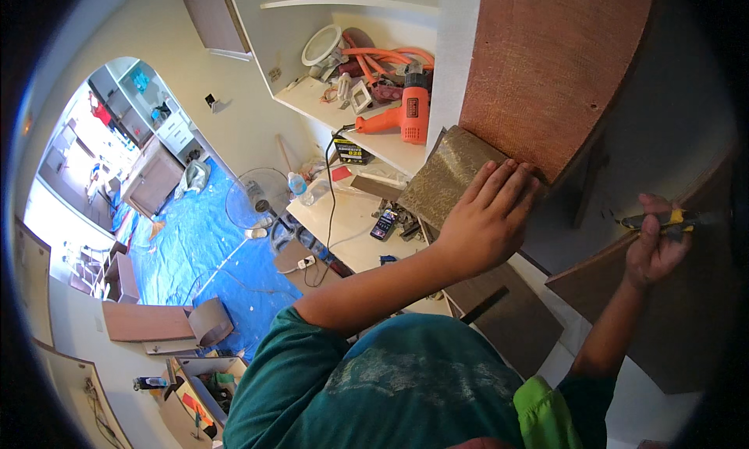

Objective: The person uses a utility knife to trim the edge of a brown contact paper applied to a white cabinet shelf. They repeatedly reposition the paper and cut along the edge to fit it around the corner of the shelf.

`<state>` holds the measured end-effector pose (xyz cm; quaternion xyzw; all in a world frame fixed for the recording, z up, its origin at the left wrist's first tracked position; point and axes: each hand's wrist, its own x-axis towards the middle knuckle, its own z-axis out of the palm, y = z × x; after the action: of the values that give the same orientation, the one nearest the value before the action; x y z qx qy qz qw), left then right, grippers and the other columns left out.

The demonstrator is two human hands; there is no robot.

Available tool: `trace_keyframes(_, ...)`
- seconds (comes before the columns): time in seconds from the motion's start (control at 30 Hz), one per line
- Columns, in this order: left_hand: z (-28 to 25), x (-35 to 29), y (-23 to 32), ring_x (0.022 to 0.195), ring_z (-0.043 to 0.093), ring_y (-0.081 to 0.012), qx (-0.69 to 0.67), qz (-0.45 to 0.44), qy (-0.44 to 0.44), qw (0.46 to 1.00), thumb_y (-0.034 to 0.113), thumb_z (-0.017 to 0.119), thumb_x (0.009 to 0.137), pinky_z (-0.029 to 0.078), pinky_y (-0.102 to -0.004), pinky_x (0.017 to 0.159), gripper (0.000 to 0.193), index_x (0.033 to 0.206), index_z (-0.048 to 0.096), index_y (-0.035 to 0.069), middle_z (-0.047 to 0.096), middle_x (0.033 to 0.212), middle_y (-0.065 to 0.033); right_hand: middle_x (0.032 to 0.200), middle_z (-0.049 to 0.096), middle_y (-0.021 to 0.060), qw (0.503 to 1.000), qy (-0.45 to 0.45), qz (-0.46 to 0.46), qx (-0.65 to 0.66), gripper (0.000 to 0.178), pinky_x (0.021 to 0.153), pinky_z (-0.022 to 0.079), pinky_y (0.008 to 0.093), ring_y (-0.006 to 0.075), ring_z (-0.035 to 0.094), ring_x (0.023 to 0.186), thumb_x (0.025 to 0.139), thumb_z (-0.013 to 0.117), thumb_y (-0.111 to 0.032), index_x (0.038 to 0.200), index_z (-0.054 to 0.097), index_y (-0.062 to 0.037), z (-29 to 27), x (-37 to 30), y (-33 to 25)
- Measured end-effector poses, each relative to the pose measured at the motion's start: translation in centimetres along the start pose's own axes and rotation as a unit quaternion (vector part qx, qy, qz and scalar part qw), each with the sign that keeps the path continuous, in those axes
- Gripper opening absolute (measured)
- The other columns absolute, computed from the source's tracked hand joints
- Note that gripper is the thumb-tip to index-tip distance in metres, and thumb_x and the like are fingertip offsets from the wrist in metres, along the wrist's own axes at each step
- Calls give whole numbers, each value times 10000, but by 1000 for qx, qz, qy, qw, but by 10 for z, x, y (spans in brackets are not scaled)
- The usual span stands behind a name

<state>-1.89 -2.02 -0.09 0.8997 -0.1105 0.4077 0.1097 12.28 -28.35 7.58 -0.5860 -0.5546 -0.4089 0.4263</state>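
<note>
My left hand (491, 211) lies flat, fingers stretched, across a brown laminate sheet (449, 180) with dried, glue-like streaks. This sheet meets the lower end of a curved reddish-brown wooden panel (546, 67). Off to the right, my right hand (655, 246) is wrapped round a yellow and dark utility knife (663, 220). The knife is held in front of a dark brown curved board (647, 293), apart from the sheet. Whether its blade is out, I cannot tell.
An orange heat gun (406, 113) stands on a white shelf (304, 102) with orange hose; its cord hangs down. Below are a phone (383, 224) and a water bottle (299, 187) on a white counter. A fan (257, 199) stands on blue floor sheeting (172, 254).
</note>
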Motion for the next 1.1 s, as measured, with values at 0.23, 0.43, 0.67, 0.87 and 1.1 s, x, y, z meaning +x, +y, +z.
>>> trace_keyframes(0.23,-11,-9,7,1475,323,-365,2,-28,-42,999,259,735,744,200,-531,1223,824,1479,436,37,374,1556,-199,1022,685,173,998,26,-28,-56,398,883,556,382,208,666,938,991,613,-35,1331,427,55,5,-3,0)
trace_keyframes(0.43,-13,-20,-4,1485,318,-354,-11,-1,-68,998,233,733,711,209,-535,1220,840,1475,445,35,363,1575,-190,1054,694,122,971,-87,205,-90,409,836,549,335,184,661,951,968,691,-159,1307,570,34,4,19,-35)
trace_keyframes(0.67,-18,-24,-17,1487,320,-355,-32,38,-79,996,239,728,711,209,-535,1220,821,1459,467,26,364,1584,-187,936,676,194,870,-368,301,-129,355,738,509,425,307,679,843,962,658,-216,1263,592,-41,21,54,-64)
trace_keyframes(0.87,-14,-28,-19,1483,328,-361,-39,39,-75,996,260,735,717,200,-547,1221,820,1454,470,15,365,1580,-197,930,679,178,834,-462,280,-113,280,720,514,409,303,686,837,973,610,-141,1228,602,-25,19,68,-54)
trace_keyframes(1.1,-13,-31,-21,1477,341,-361,-28,45,-83,995,264,734,729,204,-547,1220,810,1451,472,6,389,1567,-199,992,679,214,830,-483,232,-155,277,754,519,425,375,663,868,940,604,-47,1208,628,19,38,80,-59)
